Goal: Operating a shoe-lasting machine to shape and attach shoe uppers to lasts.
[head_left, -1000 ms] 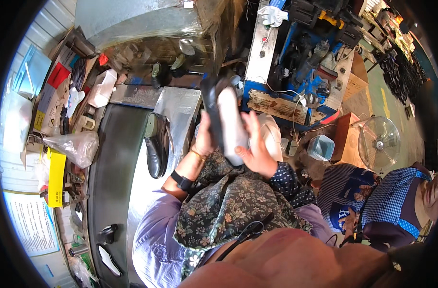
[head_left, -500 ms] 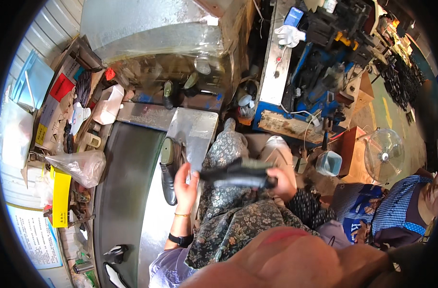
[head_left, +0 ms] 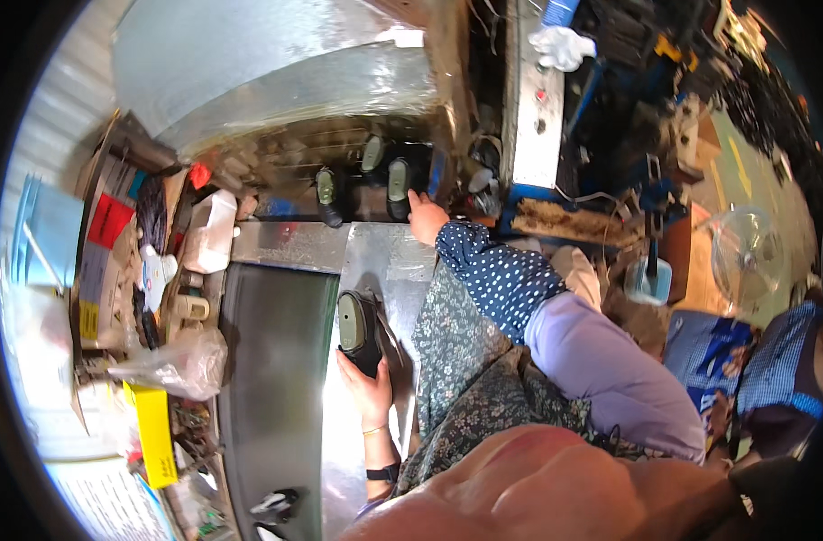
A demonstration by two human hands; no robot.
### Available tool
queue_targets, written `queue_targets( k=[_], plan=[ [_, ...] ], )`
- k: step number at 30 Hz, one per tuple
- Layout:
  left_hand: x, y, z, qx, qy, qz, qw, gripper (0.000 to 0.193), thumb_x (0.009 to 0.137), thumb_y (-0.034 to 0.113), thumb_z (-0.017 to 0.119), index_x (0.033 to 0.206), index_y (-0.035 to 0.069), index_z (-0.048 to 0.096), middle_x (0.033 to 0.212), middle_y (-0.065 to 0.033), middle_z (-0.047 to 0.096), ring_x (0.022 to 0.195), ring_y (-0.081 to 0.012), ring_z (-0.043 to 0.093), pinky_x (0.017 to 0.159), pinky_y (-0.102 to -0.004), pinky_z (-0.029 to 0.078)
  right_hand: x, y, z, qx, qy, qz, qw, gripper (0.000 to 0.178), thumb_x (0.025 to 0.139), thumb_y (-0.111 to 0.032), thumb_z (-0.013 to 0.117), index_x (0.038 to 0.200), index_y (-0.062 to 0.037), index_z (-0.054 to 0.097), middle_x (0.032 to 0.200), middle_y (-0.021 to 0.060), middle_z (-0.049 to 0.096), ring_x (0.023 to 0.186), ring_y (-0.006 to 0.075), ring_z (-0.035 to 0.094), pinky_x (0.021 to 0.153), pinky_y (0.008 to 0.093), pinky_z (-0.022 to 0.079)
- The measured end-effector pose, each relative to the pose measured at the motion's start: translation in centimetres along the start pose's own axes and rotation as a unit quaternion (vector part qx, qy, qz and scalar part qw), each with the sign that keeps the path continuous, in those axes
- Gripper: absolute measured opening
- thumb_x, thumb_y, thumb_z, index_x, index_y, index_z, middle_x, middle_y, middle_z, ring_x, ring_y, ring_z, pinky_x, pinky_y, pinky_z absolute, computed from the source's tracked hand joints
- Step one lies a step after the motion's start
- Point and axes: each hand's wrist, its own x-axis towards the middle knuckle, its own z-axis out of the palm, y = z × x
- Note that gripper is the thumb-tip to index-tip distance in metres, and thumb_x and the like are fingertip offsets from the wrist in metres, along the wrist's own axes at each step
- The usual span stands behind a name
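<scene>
On the metal plate lies a black shoe with an olive-green shoe last filling its opening. My left hand is closed around its lower end. My right arm stretches forward to the ledge. There my right hand has its fingers against the side of another black shoe, also with a green last in it. Part of that grip is hidden behind the shoe. Two more such shoes stand beside it: one black shoe to the left, and another black shoe farther back.
A dark conveyor belt runs left of the metal plate. Dark-and-white shoes lie at its near end. Crowded shelves line the left. A blue-framed machine, a fan and a person's checked sleeve are on the right.
The shoe that was between my hands now stands on the ledge at my right hand, which has moved forward. My left hand has moved onto the shoe on the plate. The view has shifted.
</scene>
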Motion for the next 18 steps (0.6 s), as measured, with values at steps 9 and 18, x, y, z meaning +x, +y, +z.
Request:
queue_targets(
  k=[9,18],
  plan=[
    [3.9,-5.8,-1.2,-0.140,-0.041,-0.089,0.985,0.072,0.076,0.028,0.081,0.132,-0.006,0.051,0.117,-0.0211,0.066,0.103,-0.0336,0.064,0.091,-0.0417,0.050,-23.6,-5.0,-6.2,0.269,-0.129,-0.204,0.932,0.024,0.091,-0.012,0.062,0.113,-0.0054,0.070,0.127,0.0192,0.064,0.115,0.0352,0.062,0.097,0.0435,0.050],
    [-1.0,13.7,1.3,-0.636,-0.147,-0.124,0.748,0.058,0.096,0.038,0.058,0.139,0.001,0.050,0.131,-0.0131,0.057,0.115,-0.0263,0.057,0.104,-0.0407,0.045,-25.8,-8.2,-13.5,0.544,-0.203,-0.097,0.808,0.104,0.082,-0.021,0.080,0.160,-0.0064,0.013,0.162,0.0169,0.023,0.148,0.0270,0.024,0.121,0.0374,0.022]
  ],
)
